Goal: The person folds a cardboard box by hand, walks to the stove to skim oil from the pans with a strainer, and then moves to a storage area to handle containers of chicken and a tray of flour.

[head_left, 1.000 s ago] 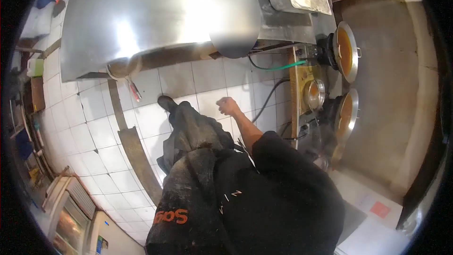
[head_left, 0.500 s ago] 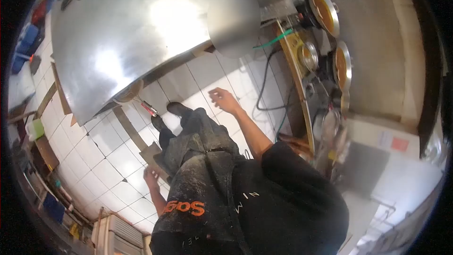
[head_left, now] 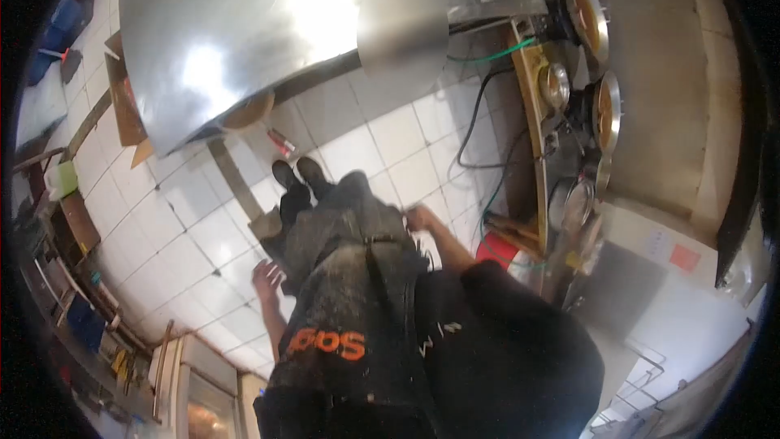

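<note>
My left hand [head_left: 268, 278] hangs beside the dark, dusty apron [head_left: 329, 276], fingers spread, with nothing in it. On the other side, my right hand [head_left: 419, 218] is low by the apron's edge; its fingers are mostly hidden from above. Below the apron, my dark shoes [head_left: 310, 169] stand on the white tiled floor [head_left: 191, 236]. In front of me is a large shiny metal table [head_left: 252, 24], beyond the reach of both hands as they hang.
Pans of orange-brown liquid [head_left: 608, 114] sit along the right side. A green hose [head_left: 491, 54] and a black cable [head_left: 461, 134] run near there. A red-handled object [head_left: 281, 143] lies on the floor by my shoes. At lower left stands a glass-fronted cabinet [head_left: 175, 374].
My right hand has swung back from out in front to beside the apron. My left hand has risen slightly in view. The metal table and pans have shifted right and up in view.
</note>
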Demonstrator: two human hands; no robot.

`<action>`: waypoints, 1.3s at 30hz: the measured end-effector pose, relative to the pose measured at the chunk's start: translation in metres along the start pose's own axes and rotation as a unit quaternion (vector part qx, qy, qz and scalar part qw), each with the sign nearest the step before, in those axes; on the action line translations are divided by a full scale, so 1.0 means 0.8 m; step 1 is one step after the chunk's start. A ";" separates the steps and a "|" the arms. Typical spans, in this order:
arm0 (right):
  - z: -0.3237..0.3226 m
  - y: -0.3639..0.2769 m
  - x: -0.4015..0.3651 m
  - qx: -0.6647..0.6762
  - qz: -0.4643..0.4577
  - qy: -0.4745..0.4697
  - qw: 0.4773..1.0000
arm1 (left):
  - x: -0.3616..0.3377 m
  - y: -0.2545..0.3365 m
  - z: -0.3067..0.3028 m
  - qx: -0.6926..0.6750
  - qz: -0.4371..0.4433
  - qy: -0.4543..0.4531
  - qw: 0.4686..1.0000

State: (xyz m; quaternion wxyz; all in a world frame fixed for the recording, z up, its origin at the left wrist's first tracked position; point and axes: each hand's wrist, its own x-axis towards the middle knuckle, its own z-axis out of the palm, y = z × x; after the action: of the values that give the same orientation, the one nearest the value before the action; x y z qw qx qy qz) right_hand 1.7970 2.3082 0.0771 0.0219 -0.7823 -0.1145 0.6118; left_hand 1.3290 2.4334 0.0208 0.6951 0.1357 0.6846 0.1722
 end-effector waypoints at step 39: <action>0.527 -0.893 0.102 -0.068 -0.130 0.001 0.989 | 0.273 0.494 -0.624 0.182 0.094 0.144 0.968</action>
State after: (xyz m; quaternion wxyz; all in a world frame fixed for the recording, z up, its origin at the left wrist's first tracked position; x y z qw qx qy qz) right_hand 1.3007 2.9752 0.0185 0.0480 -0.7615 -0.2560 0.5936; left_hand 0.8100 2.8603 -0.0218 0.5335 0.2976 0.7815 0.1271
